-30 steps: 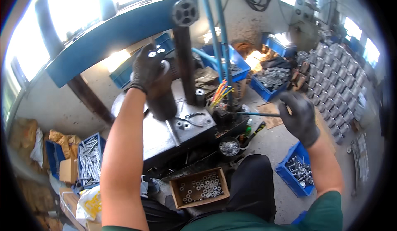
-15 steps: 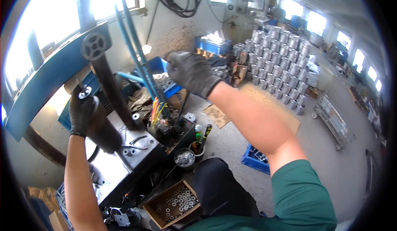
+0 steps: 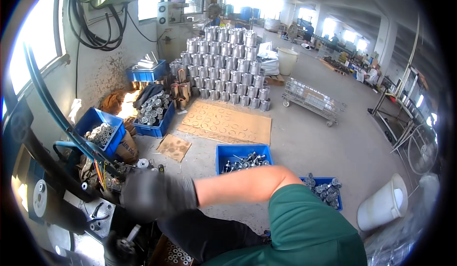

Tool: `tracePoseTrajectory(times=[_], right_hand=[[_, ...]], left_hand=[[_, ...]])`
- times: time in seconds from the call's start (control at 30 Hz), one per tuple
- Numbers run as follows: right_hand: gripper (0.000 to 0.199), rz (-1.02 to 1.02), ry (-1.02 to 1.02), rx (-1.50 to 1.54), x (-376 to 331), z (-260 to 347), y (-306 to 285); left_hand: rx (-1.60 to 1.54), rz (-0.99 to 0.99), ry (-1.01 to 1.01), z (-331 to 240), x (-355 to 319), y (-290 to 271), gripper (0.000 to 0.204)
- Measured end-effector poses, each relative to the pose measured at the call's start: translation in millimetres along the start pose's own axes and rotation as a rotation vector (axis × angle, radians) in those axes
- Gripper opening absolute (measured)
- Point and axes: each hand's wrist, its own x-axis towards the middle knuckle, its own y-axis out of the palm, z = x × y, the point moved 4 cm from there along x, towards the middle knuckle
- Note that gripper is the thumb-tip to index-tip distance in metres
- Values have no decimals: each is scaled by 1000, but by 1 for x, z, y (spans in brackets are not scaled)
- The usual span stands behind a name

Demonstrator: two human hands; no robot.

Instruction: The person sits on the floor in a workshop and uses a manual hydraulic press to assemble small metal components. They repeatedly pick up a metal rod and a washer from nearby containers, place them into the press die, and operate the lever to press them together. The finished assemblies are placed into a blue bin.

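Note:
My right hand (image 3: 152, 194), in a dark glove, is smeared by motion above the bench's right edge, so its fingers are unclear. Low in the picture, my left hand (image 3: 119, 249), also gloved, is closed round a metal shaft part (image 3: 134, 232) whose bright end sticks up; the rest of it is hidden. Left of that hand is the steel bench top (image 3: 85, 246), with black-handled pliers (image 3: 99, 211) on it. A dark cylinder with a pale end face (image 3: 40, 198) stands tilted by the press column (image 3: 52, 161).
Beside my knee, a wooden box holds small washers (image 3: 178, 255). Blue bins of metal parts stand on the floor, one ahead (image 3: 221, 152) and one right (image 3: 340, 203). Behind are cardboard sheets (image 3: 228, 121), stacked silver cylinders (image 3: 223, 66), a wire cart (image 3: 309, 102) and a white bucket (image 3: 381, 209).
The view has swung right. My left hand has come down from the dark cylinder and now has the shaft part in it. My right hand has dropped from its raised place.

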Motion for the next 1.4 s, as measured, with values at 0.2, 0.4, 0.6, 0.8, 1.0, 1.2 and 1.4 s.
tracePoseTrajectory(times=[0.2,0.4,0.6,0.8,1.0,1.2,1.4], right_hand=[[104,754,621,867,-77,104,83],[81,882,668,1089,-94,129,125],[72,1057,552,853,-58,143,87],[71,1057,280,857,-56,162,100],[60,960,454,829,-34,154,57],[39,744,744,623,-94,79,4],[45,466,856,738,-64,67,7]], left_hand=[[209,92,86,-72,-35,46,42],[77,162,7,-98,-65,34,41],[529,465,259,-79,-92,32,36],[442,402,113,-116,-82,27,23],[541,447,98,-110,-98,6,21],[474,173,-134,-77,-119,-66,12],[-17,-242,-516,58,-161,-70,63]])
